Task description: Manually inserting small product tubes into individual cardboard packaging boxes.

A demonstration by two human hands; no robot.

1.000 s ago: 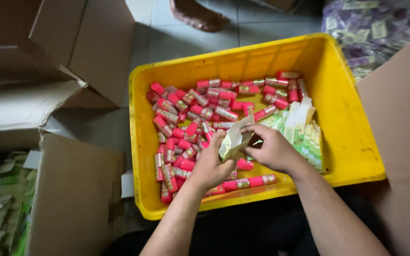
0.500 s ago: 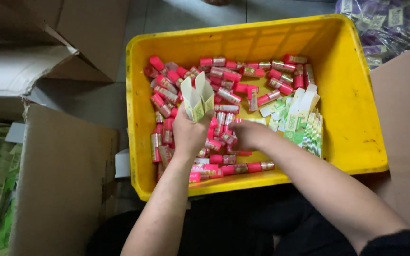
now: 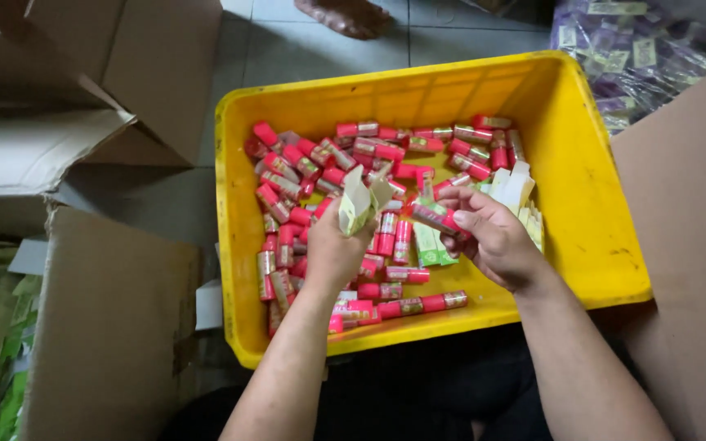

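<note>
Head view — left hand (image 3: 332,249) grips papery carton (image 3: 361,200).

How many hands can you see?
2. The left hand is over the middle of the yellow bin, holding a small open carton. The right hand is beside it, holding a pink tube. None seem hidden.

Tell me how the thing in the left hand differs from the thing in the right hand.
The left hand holds a small pale carton, upright with its top flaps open. The right hand holds a pink tube, lying nearly level. The carton is boxy, the tube round. Both are over the yellow bin.
</note>
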